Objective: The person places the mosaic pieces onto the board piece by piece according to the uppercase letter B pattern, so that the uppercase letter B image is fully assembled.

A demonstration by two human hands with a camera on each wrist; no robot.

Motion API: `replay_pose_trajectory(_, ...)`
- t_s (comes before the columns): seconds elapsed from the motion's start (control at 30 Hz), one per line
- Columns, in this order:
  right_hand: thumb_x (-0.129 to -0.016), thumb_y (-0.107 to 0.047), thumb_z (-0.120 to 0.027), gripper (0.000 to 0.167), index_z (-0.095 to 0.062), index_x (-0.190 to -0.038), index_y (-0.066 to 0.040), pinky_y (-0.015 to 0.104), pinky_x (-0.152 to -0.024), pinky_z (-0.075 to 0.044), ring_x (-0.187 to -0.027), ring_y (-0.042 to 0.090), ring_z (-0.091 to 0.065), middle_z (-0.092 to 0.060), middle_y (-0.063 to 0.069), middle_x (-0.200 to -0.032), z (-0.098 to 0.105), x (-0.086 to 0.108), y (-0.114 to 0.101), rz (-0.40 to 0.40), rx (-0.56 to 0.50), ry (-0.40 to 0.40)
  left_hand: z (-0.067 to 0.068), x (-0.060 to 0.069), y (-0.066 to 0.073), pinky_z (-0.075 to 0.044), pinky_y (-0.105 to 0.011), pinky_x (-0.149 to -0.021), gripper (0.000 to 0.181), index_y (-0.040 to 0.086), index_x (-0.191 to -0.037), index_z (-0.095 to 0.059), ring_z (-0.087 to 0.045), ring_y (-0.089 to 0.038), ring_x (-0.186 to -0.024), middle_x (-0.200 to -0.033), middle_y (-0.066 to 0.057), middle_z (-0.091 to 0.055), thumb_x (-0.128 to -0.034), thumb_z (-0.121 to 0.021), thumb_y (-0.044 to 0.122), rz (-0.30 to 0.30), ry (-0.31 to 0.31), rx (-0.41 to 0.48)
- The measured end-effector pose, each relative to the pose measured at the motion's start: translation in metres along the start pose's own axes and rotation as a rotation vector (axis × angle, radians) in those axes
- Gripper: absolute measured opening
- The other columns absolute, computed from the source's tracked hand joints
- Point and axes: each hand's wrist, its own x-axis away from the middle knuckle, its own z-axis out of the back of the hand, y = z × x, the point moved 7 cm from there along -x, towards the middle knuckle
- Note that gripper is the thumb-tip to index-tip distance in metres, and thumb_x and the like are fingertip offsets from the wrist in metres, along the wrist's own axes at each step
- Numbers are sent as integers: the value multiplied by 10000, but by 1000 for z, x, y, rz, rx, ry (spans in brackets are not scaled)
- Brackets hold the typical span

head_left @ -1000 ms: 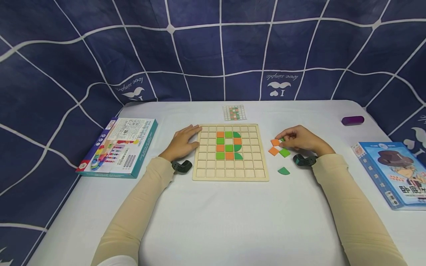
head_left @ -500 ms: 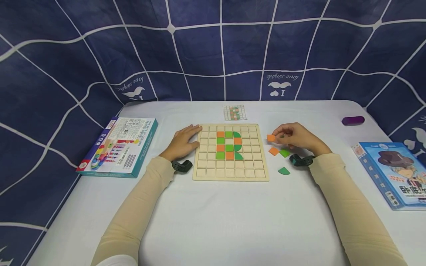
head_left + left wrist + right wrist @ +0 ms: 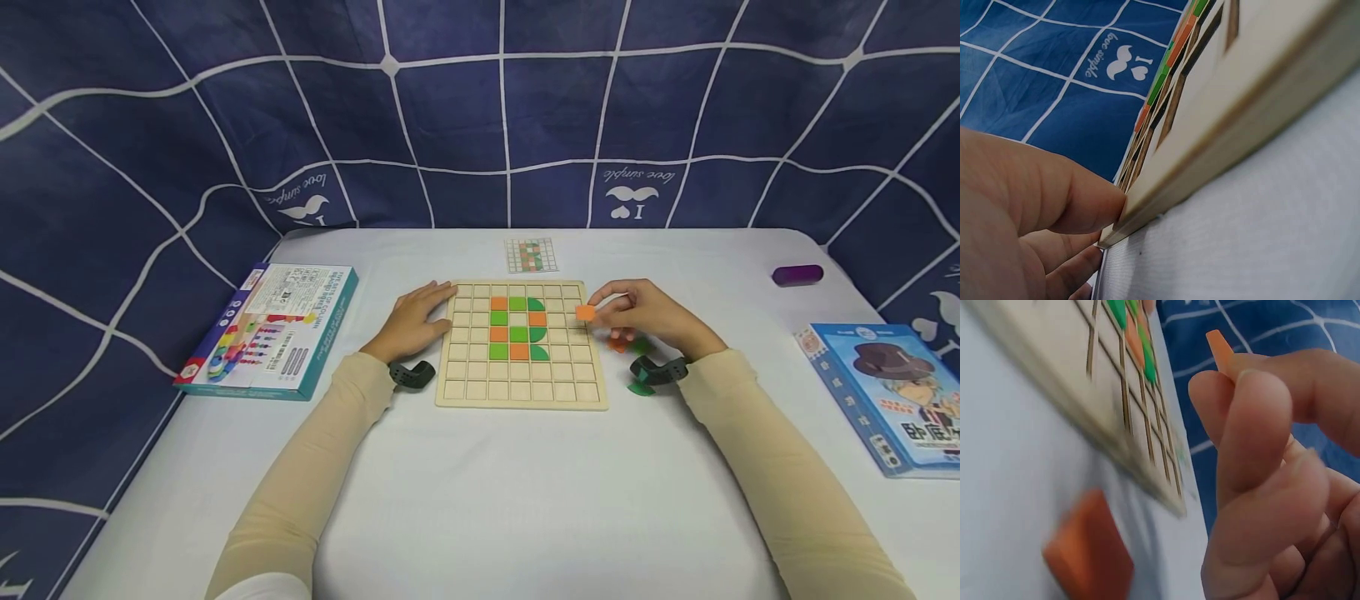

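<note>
Right hand (image 3: 648, 315): fingertips and thumb pinch one orange square tile (image 3: 585, 312), which in the head view overlaps the right rim of the wooden grid board (image 3: 521, 393); it sits in no cell. The pinch covers only one end, presumably to leave the rest free for seating. The tile's sides run roughly parallel to the board's; being square, its face has no long axis. The right-wrist view shows it nearly edge-on, its free end pointing away from the fingertips.

Left hand (image 3: 408, 321): fingers extended, thumb touching the board's left edge, probably steadying it. The pattern card (image 3: 532, 256) lies flat on the surface (image 3: 480, 500) beyond the board, likely for reference.
</note>
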Motion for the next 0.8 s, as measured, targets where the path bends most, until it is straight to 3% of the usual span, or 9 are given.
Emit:
replay_pose_trajectory(0.17,-984,-54,-753,361,-612,-1297,57,233,-550,-490,-605,129,-574,-765,52,-836,-14,-1,-7,-9,-50,-4,0,1,1,-126,-530,-1334,691,42,-1643,-447,-228,-333,-1650,-1735,-133,-376,-989,-587,218,0,-1,1)
replay_pose_trajectory(0.4,-985,-4,-722,304,-623,-1268,40,199,-545,-488,-633,104,-638,-812,51,-917,-37,-3,-15,48,-162,-10,-1,0,-1,-109,-528,-1338,698,43,-1652,-431,-212,-329,-1655,-1742,-131,-362,-993,-575,222,8,-9,0)
replay_pose_trajectory(0.6,-984,16,-724,386,-582,-1334,97,210,-564,-507,-691,91,-677,-820,9,-920,-57,-3,-21,77,-220,-8,-2,0,-2,-85,-517,-1342,701,52,-1662,-416,-193,-313,-1661,-1750,-122,-348,-999,-564,224,17,-21,0)
replay_pose_trajectory(0.8,-987,41,-718,352,-600,-1319,32,205,-632,-540,-767,99,-692,-820,-19,-935,-77,-1,-23,72,-292,12,-2,-1,-3,-81,-516,-1344,701,53,-1664,-410,-191,-315,-1661,-1753,-123,-341,-1002,-561,225,19,-21,-4)
